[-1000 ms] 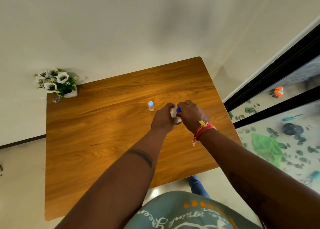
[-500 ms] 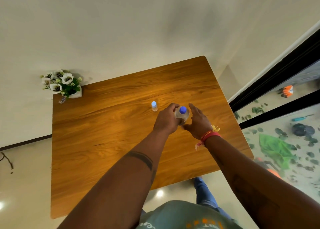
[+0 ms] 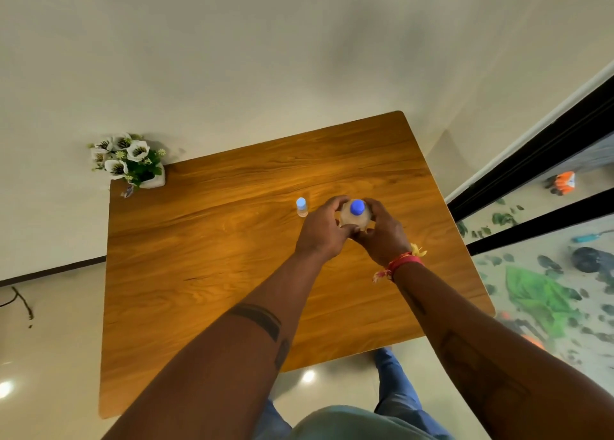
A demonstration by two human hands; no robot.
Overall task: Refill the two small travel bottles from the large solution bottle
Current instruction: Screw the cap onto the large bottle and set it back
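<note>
The right hand (image 3: 382, 236) has closed onto the large bottle (image 3: 355, 217), which both hands now grip.

Both arms bare, no sleeves past the elbows. Left forearm (image 3: 232, 350) has a dark tattoo: a thick band across it w/ a smaller dark mark just below. Right forearm (image 3: 491, 356) has faint dark marks too, hard to read. Right wrist wears a red thread band (image 3: 403, 260) w/ yellow tufts on one side & a frayed red-and-white end hanging off the other. Left hand (image 3: 324, 231) & right hand (image 3: 382, 235): no rings to be seen. Shirt (image 3: 352, 423) is grey-green, only the top edge shows. Blue jeans (image 3: 395, 386) below.
</note>
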